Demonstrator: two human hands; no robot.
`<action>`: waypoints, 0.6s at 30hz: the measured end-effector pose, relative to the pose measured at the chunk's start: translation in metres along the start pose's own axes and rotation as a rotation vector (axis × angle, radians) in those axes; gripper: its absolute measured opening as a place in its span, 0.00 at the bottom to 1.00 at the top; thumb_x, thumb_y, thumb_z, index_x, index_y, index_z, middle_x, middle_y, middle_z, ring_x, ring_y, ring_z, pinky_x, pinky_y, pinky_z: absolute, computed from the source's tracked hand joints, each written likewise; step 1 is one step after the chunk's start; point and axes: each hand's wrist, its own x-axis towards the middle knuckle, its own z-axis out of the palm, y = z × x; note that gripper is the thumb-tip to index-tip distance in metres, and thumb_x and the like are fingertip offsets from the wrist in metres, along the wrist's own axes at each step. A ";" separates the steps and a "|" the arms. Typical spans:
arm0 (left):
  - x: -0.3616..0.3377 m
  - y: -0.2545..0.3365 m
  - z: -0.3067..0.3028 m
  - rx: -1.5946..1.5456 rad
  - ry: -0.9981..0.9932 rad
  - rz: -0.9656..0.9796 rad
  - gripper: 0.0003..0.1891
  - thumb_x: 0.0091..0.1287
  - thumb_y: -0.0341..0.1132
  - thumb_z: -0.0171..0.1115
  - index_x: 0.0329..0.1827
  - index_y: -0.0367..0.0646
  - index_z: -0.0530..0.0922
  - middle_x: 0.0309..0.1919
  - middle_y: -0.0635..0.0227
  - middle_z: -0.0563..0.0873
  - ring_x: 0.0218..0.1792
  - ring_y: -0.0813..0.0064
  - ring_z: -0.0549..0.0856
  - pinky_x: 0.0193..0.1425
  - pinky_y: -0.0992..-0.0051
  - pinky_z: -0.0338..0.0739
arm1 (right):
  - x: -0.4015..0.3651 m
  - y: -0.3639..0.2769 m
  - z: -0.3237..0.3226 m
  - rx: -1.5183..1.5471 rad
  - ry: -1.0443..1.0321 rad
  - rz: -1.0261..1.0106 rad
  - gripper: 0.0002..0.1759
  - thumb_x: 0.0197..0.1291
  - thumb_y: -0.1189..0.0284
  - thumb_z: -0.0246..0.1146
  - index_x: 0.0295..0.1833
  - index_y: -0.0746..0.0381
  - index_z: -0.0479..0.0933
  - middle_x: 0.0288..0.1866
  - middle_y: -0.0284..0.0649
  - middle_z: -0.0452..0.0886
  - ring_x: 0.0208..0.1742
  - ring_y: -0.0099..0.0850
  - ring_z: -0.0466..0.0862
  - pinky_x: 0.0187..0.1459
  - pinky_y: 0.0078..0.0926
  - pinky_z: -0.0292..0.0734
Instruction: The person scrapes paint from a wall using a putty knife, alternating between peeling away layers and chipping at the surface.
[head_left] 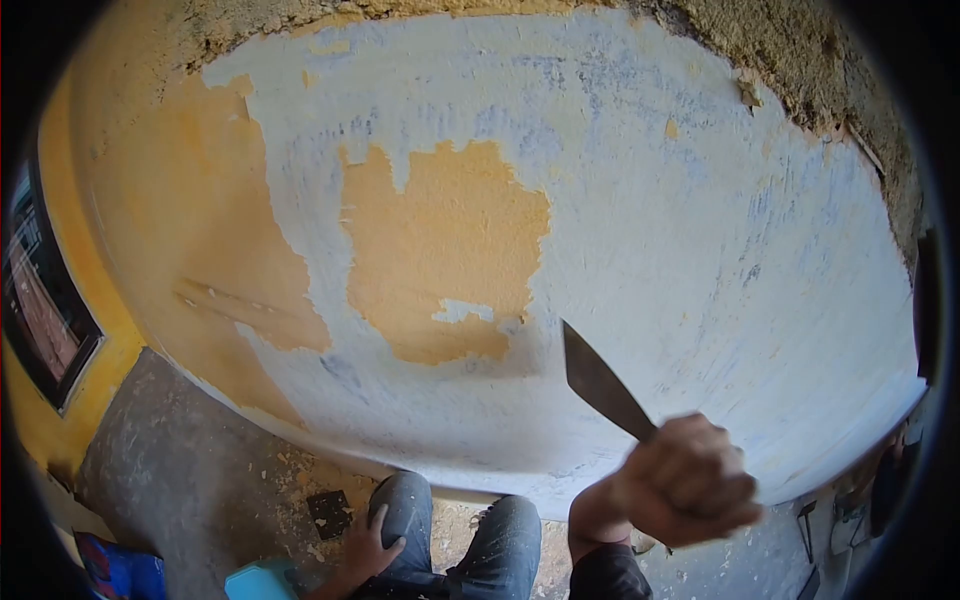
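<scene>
My right hand (690, 482) is closed in a fist around a knife (605, 385) with a broad, dark metal blade; its handle is hidden in my fingers. The blade slants up and left, its tip near the lower right of a yellow paint patch (445, 250) on the wall (640, 250). Around that patch the surface is scraped to pale white and bluish grey. On my knee (403, 505) rests my left hand (370, 545), empty, with thumb and fingers apart.
More yellow paint (215, 200) covers the wall's left side. Rough bare plaster (800, 60) runs along the top right. A dark-framed window (50, 300) is at left. Paint flakes, a dark square piece (329, 513), a light-blue container (262, 580) and a blue bag (120, 570) lie on the floor.
</scene>
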 end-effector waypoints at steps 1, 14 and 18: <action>0.005 -0.007 0.005 -0.086 -0.023 -0.058 0.41 0.57 0.57 0.66 0.72 0.49 0.65 0.61 0.40 0.72 0.63 0.41 0.72 0.65 0.48 0.69 | 0.005 -0.006 -0.001 0.086 0.046 -0.007 0.28 0.75 0.58 0.48 0.19 0.53 0.54 0.08 0.25 0.55 0.06 0.17 0.55 0.08 0.17 0.56; 0.002 -0.013 0.015 -0.194 -0.034 -0.113 0.43 0.56 0.57 0.67 0.73 0.49 0.63 0.62 0.37 0.70 0.61 0.39 0.74 0.62 0.49 0.72 | -0.012 0.008 -0.004 -0.178 -0.057 -0.124 0.26 0.70 0.65 0.55 0.19 0.53 0.53 0.09 0.28 0.54 0.08 0.19 0.58 0.13 0.19 0.55; 0.001 -0.016 0.018 -0.161 0.015 -0.107 0.43 0.56 0.56 0.68 0.73 0.50 0.63 0.61 0.36 0.70 0.60 0.39 0.75 0.61 0.49 0.73 | -0.017 0.018 0.009 -0.094 0.019 0.048 0.25 0.71 0.64 0.53 0.19 0.51 0.55 0.09 0.26 0.58 0.07 0.18 0.61 0.13 0.18 0.59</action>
